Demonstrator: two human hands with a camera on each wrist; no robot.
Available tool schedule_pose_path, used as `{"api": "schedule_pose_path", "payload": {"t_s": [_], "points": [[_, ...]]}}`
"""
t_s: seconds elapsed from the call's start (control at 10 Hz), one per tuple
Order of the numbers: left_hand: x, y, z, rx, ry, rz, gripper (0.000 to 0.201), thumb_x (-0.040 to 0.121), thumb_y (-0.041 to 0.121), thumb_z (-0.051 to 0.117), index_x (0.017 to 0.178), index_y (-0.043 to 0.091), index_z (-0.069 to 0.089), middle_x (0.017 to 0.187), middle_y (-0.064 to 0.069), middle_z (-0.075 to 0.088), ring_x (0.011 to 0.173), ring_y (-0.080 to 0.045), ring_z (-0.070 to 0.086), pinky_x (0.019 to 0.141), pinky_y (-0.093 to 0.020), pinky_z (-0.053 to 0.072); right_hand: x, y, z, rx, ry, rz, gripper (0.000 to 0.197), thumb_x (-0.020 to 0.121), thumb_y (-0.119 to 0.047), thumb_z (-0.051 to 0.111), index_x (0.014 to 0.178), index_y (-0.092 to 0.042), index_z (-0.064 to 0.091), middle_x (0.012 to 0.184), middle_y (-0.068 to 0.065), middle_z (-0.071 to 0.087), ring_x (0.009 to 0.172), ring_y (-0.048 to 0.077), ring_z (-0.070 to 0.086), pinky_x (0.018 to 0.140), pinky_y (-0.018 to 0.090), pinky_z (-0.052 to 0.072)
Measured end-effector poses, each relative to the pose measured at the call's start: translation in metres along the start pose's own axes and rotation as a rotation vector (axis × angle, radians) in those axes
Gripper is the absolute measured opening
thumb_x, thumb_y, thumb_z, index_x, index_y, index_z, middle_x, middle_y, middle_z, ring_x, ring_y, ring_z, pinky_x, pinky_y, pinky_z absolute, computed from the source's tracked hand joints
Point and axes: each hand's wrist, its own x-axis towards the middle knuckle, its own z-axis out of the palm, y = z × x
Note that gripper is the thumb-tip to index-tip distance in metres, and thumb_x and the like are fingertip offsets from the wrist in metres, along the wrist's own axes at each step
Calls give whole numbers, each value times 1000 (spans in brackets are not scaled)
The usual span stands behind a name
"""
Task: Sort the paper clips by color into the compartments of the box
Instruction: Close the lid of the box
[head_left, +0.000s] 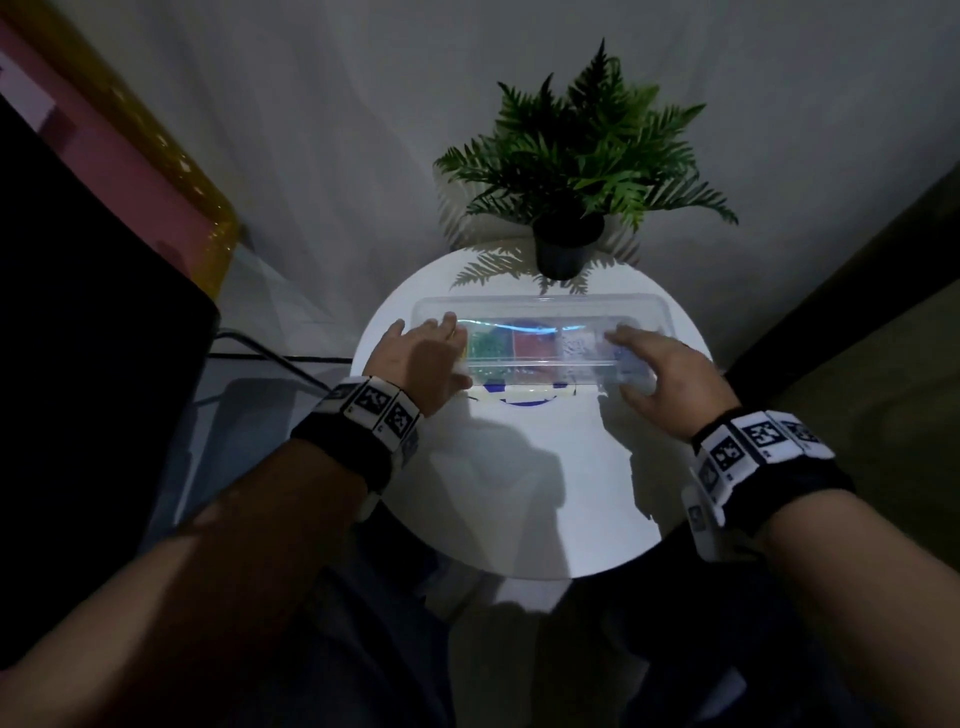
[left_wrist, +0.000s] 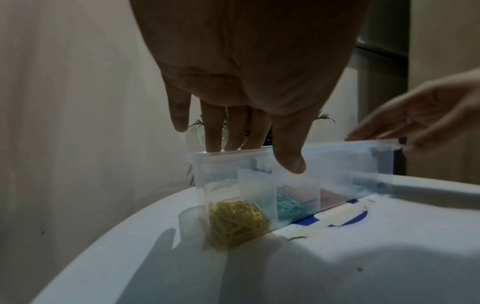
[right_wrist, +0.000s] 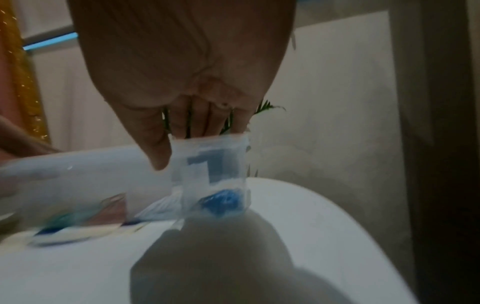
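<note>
While each hand grips an end | box (head_left: 540, 358) holds color-sorted clips (left_wrist: 235, 223)

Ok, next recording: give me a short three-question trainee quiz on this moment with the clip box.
1. True or false: the yellow paper clips sit in the end compartment of the clear box nearest the left hand.
2. Multiple choice: what stands on the round table behind the box? A) a mug B) a potted fern C) a lamp
3. Fill in: the clips in the compartment under the right hand are ____.

Key: 1 true; 2 B; 3 blue
</note>
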Motion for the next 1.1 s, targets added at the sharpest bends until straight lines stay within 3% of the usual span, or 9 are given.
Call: {"api": "schedule_pose_path", "payload": {"t_s": [0.1, 0.2, 0.3, 0.4, 0.6, 0.8, 0.9, 1.0, 1.1], "points": [[2, 2, -6, 57, -3, 40, 57, 91, 37, 55, 136, 7, 38, 145, -13, 40, 123, -31, 50, 103, -41, 39, 8, 4, -13, -161, -12, -48, 50, 76, -22, 72, 124, -23, 58, 136, 4, 53, 125, 26, 48, 109, 40, 28], [5, 9, -6, 67, -15, 23, 54, 91, 28, 56, 133, -1, 39, 140, -20, 42, 115, -35, 55, 93, -43, 48, 18, 3, -16, -229, -87, -16, 45, 74, -25, 73, 117, -21, 58, 151, 8, 30, 141, 28, 25, 114, 48, 16], [6, 14, -5, 106, -47, 13, 53, 96, 21, 49, 138, -4, 31, 145, -24, 35, 118, -38, 53, 93, -43, 47, 25, -1, -15, -194, -174, 30, 46, 79, -19, 70, 119, -15, 47, 156, 6, 20, 143, 28, 21, 107, 42, 30], [6, 15, -2, 149, -31, -2, 48, 99, 14, 40, 140, -5, 26, 147, -25, 31, 121, -38, 51, 93, -43, 47, 23, -2, -15, -218, -105, 49, 52, 80, -22, 69, 125, -16, 43, 149, 5, 33, 134, 28, 38, 93, 37, 41], [2, 18, 13, 189, -72, -25, 48, 100, 6, 26, 144, -7, 10, 152, -29, 15, 140, -40, 27, 108, -44, 34, 18, 4, -4, -187, -33, 57, 53, 84, -25, 65, 131, -20, 43, 147, 5, 39, 140, 23, 31, 100, 39, 38], [2, 16, 13, 63, -6, -51, 51, 100, 12, 35, 145, -3, 15, 153, -26, 20, 138, -37, 32, 108, -42, 35, 17, 3, -1, -168, -17, 41, 52, 85, -23, 64, 133, -15, 44, 149, 3, 37, 140, 23, 32, 108, 38, 32], [4, 18, 7, 101, 14, -42, 54, 98, 9, 42, 144, -4, 18, 151, -25, 25, 134, -37, 38, 105, -42, 39, 18, 0, -8, -157, -36, 69, 55, 84, -24, 65, 133, -17, 42, 148, 1, 39, 136, 23, 38, 104, 36, 35], [8, 16, -2, 100, -8, -61, 53, 97, 16, 42, 143, 0, 22, 151, -20, 29, 132, -34, 41, 108, -41, 32, 19, -5, -13, -114, -89, 67, 60, 83, -21, 65, 136, -16, 38, 149, 2, 36, 135, 24, 38, 105, 34, 35], [8, 14, -20, 129, -10, -64, 56, 95, 37, 44, 142, 12, 28, 146, -7, 39, 125, -27, 48, 114, -47, 18, 19, -12, -25, -155, -138, 49, 62, 83, -22, 63, 138, -17, 36, 153, 5, 28, 138, 22, 33, 114, 40, 23]]}}
